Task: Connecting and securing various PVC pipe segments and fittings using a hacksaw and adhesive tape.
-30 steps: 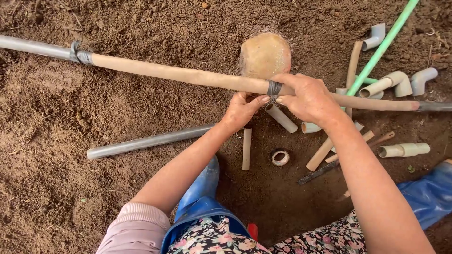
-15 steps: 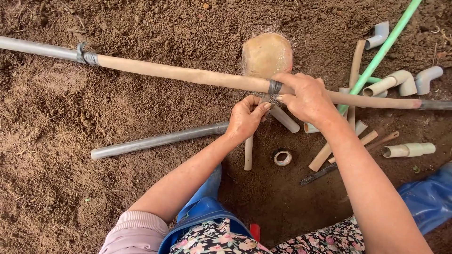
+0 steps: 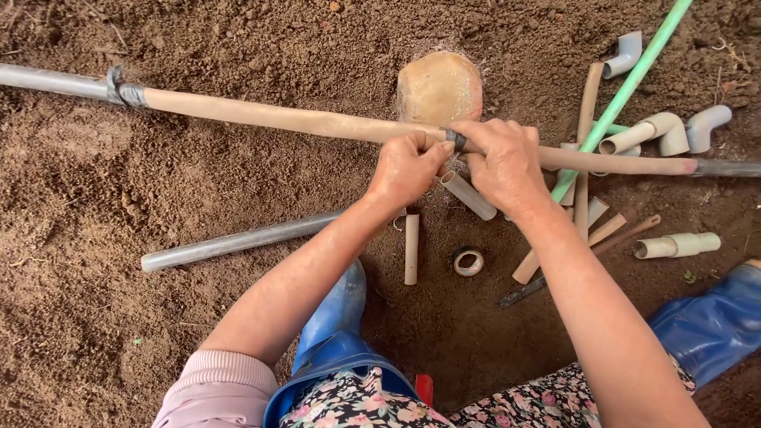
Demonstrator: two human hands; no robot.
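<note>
Both sets of fingers are closed on the long tan pipe (image 3: 301, 120) at its dark tape band (image 3: 455, 139) — the left hand (image 3: 408, 168) pinches just left of the band, the right hand (image 3: 506, 162) wraps over the pipe just right of it. The pipe lies across bare soil (image 3: 95, 317), in front of a rounded stone (image 3: 439, 85). Below the hands lie a short pipe piece (image 3: 411, 248), a tape roll (image 3: 468, 262) and a grey pipe (image 3: 238, 241) — elbow fittings (image 3: 682, 131) sit to the right.
</note>
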